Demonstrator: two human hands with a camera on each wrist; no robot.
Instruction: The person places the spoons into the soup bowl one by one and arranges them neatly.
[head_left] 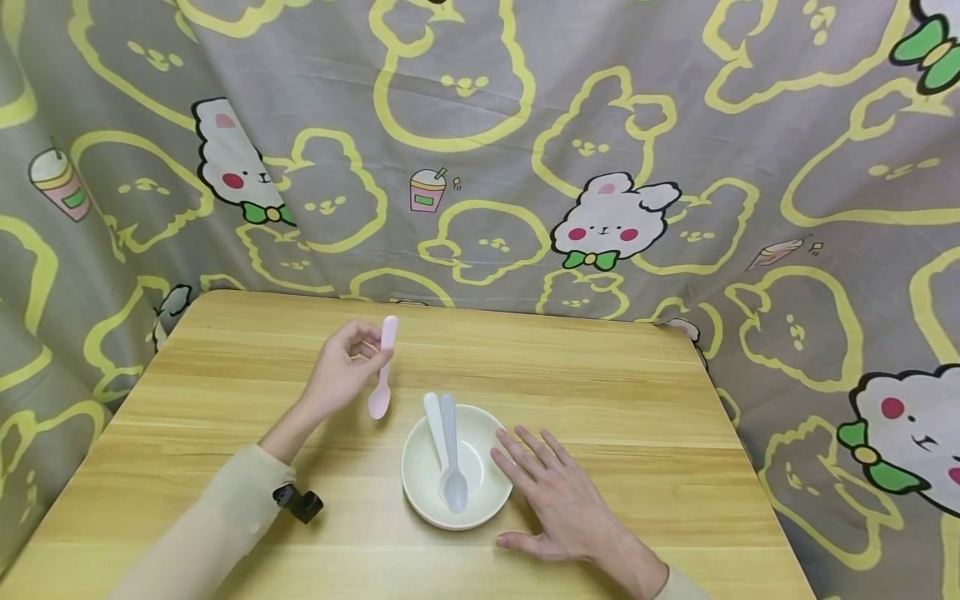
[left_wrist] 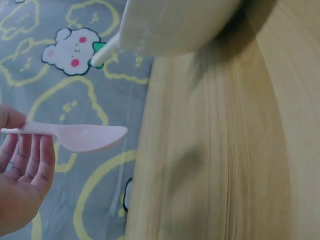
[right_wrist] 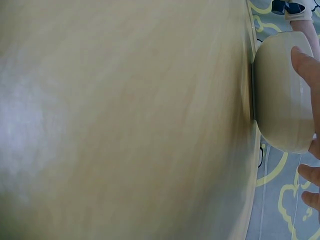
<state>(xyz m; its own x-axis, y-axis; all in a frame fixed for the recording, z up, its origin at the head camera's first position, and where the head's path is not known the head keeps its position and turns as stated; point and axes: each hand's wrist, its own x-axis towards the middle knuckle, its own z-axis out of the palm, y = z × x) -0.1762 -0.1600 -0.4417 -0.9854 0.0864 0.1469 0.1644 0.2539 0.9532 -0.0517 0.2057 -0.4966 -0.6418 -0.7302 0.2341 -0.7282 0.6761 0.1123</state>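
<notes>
My left hand (head_left: 347, 371) pinches a pink spoon (head_left: 380, 398) by its handle between thumb and fingers, bowl end pointing down. In the left wrist view the spoon (left_wrist: 90, 137) is held above the table, its shadow falling on the wood. A cream bowl (head_left: 420, 500) stands right of that hand. Inside it lean a white spoon (head_left: 434, 425) and a grey-blue spoon (head_left: 450, 433), handles over the far rim. My right hand (head_left: 562, 500) is spread with straight fingers at the bowl's right side, fingertips right at the rim. In the right wrist view the thumb overlaps the bowl (right_wrist: 280, 95).
The wooden table (head_left: 615, 392) has its far edge against a grey curtain (head_left: 480, 167) with yellow outlines and white cartoon animals. A black camera mount (head_left: 298, 502) sits on the left wrist.
</notes>
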